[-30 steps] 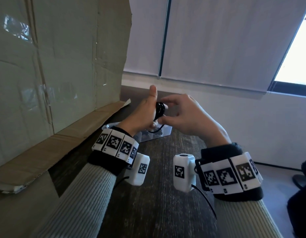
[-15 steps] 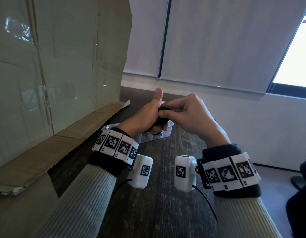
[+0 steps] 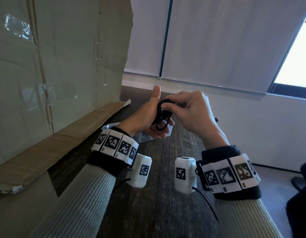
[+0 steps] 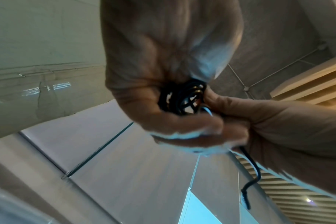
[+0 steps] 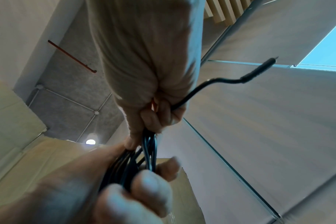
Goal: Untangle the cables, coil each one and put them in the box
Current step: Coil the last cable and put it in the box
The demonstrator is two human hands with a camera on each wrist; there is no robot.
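Note:
A black cable [image 3: 161, 115] wound into a small coil is held above the dark table between both hands. My left hand [image 3: 149, 115] holds the coil [image 4: 182, 98] in its curled fingers, thumb pointing up. My right hand [image 3: 186, 109] pinches the top of the coil [image 5: 142, 159] with thumb and forefinger. The cable's loose end with its plug [image 5: 259, 72] sticks out past the right hand's fingers, also visible as the plug [image 3: 217, 119] and the loose end [image 4: 247, 189]. A clear plastic box [image 3: 145, 136] lies on the table under the left hand, mostly hidden.
A large cardboard sheet [image 3: 54, 74] stands propped along the left of the dark wooden table [image 3: 157, 203], its lower flap lying on the tabletop. A white wall and roller blinds close the far side. The table's right edge drops to the floor.
The right hand swung over the top of the coil and now pinches it there. Both hands rose slightly, and the coil's loops show again between them.

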